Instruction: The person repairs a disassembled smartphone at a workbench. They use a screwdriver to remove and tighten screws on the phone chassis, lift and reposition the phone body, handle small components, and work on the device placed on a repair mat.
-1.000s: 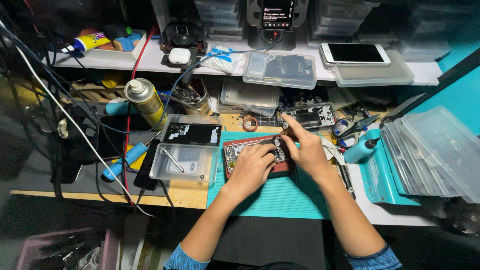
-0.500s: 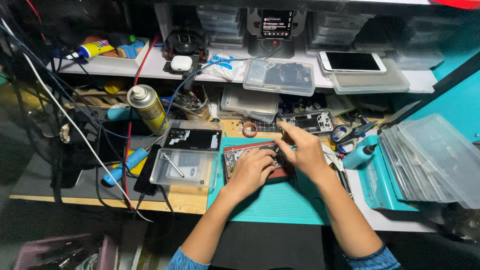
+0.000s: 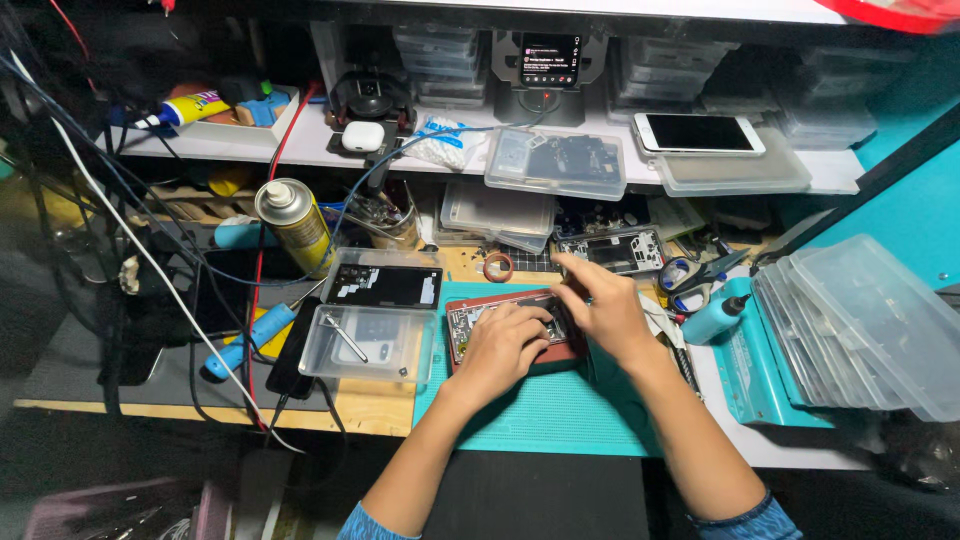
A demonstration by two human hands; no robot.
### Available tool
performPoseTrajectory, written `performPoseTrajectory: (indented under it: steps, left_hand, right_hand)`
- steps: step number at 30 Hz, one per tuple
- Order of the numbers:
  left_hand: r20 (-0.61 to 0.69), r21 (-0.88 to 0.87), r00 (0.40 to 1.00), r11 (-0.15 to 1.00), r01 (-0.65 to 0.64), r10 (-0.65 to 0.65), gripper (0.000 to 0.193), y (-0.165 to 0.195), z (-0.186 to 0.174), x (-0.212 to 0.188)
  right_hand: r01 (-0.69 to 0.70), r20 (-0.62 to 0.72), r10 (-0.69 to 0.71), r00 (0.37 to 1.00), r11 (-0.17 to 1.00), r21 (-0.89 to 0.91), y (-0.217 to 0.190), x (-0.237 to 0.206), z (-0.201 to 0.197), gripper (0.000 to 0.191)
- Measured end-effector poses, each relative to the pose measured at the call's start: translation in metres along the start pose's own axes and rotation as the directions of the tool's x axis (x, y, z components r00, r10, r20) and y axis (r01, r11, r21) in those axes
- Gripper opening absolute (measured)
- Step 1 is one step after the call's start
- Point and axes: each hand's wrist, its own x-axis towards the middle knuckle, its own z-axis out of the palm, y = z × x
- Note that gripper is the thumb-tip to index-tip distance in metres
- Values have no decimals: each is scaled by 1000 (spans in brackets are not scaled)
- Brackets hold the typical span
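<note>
Since the earlier pictures little has been moved: the right hand (image 3: pixel 605 310) has been drawn slightly lower over the opened phone (image 3: pixel 505 325), and the view has been tilted a little, while the left hand (image 3: pixel 505 345) has been kept pressed on the phone.

The teal mat (image 3: pixel 560 410) is spread across the workbench, and the opened phone in its red frame is laid at the mat's far edge, under both hands. To the right, a stack of clear trays (image 3: pixel 860 330) is leaned; to the left, a clear lidded box (image 3: pixel 370 345) with a small tool inside is set just beside the phone. A spray can (image 3: pixel 295 225) is stood behind it.

The left hand is laid flat, fingers curled, steadying the phone. The right hand's fingers are pinched together at the phone's upper edge; whether something small is gripped cannot be told.

The work would best be done with the phone held firmly down and the pinch kept light and steady.
</note>
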Motion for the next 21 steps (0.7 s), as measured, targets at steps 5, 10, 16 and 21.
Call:
performPoseTrajectory:
  steps: [5,10,16,21]
  left_hand:
    - [14,-9,1000,1000,18,-18,8,-1,-2,-1]
    - [19,-12,999,1000,27,-26,7,2,-1,1]
    - [25,-15,1000,1000,16,-15,7,3,0,3]
    - [31,-22,999,999,39,-39,8,4,3,8]
  right_hand:
    - [-5,35,0,999,991,137,1,0,-1,51]
    - [26,-49,-31,998,993,-112,2,-2,-2,44]
    - [60,-41,-59,997,998,26,2,-5,-4,43]
    - [38,-40,-37,999,999,34,4,-5,-4,46]
